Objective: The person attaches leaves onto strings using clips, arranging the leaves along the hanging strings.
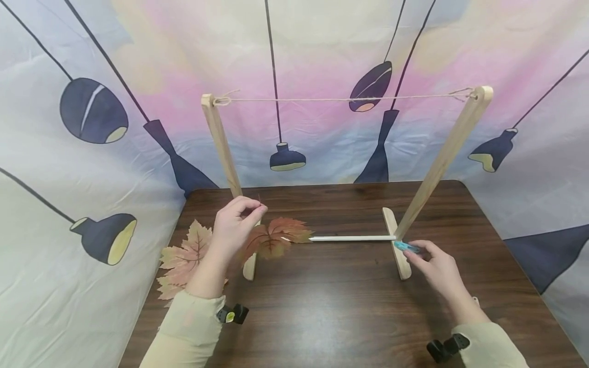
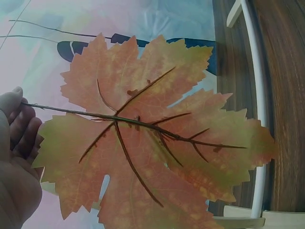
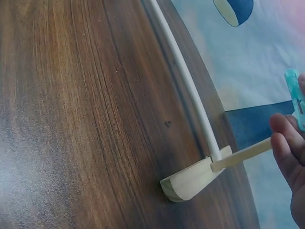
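Note:
My left hand (image 1: 233, 225) pinches the thin stem of an orange-red artificial maple leaf (image 1: 273, 240), which hangs below the fingertips in front of the frame's left foot. In the left wrist view the same leaf (image 2: 143, 143) fills the picture, its dark veins branching from the stem. Between thumb and fingers, my right hand (image 1: 437, 268) holds a small teal clothespin (image 1: 407, 247), near the foot of the right post. The right wrist view catches this clothespin (image 3: 296, 100) at its edge. A string (image 1: 322, 99) is tied between the two post tops.
A wooden frame stands on the brown table (image 1: 322, 312), with a left post (image 1: 223, 148), a right post (image 1: 442, 158) and a white crossbar (image 1: 354, 238) low between them. Another, paler leaf (image 1: 190, 250) lies at left beneath my forearm. A painted cloth (image 1: 322, 46) hangs behind.

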`<state>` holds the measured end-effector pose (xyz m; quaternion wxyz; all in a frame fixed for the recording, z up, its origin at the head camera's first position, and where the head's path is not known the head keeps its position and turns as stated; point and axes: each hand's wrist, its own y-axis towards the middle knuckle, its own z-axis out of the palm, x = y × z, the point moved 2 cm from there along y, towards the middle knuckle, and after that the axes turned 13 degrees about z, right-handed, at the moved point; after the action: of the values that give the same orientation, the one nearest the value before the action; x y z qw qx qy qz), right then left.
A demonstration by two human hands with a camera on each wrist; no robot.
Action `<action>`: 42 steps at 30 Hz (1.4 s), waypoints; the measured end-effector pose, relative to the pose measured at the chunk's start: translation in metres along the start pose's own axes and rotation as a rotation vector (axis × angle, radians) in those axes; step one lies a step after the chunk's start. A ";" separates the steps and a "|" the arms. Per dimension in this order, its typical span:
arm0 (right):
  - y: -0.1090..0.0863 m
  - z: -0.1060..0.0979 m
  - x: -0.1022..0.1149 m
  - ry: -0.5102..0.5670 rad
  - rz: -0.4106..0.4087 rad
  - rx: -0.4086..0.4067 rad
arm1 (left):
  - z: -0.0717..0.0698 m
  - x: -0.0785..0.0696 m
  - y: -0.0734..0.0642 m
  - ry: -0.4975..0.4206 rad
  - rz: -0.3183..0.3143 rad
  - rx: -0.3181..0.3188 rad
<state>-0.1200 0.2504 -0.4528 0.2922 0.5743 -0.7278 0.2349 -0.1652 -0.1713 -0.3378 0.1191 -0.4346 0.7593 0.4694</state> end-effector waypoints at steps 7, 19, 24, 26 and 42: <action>0.004 -0.002 0.008 0.039 0.014 -0.018 | 0.010 0.005 0.007 -0.017 -0.013 -0.009; 0.005 -0.004 0.026 0.208 0.025 0.011 | 0.019 0.012 0.020 -0.060 -0.088 -0.020; 0.009 0.000 0.033 0.311 -0.063 0.064 | 0.020 0.011 0.025 -0.067 -0.100 -0.052; 0.010 0.001 0.037 0.288 -0.082 0.057 | 0.021 0.011 0.028 -0.073 -0.101 -0.059; 0.018 0.001 0.078 0.257 -0.074 0.059 | 0.027 0.007 0.052 -0.047 0.015 -0.101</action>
<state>-0.1507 0.1991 -0.3997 0.3747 0.5743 -0.6554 0.3167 -0.2151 -0.1437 -0.3245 0.1112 -0.4232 0.7349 0.5181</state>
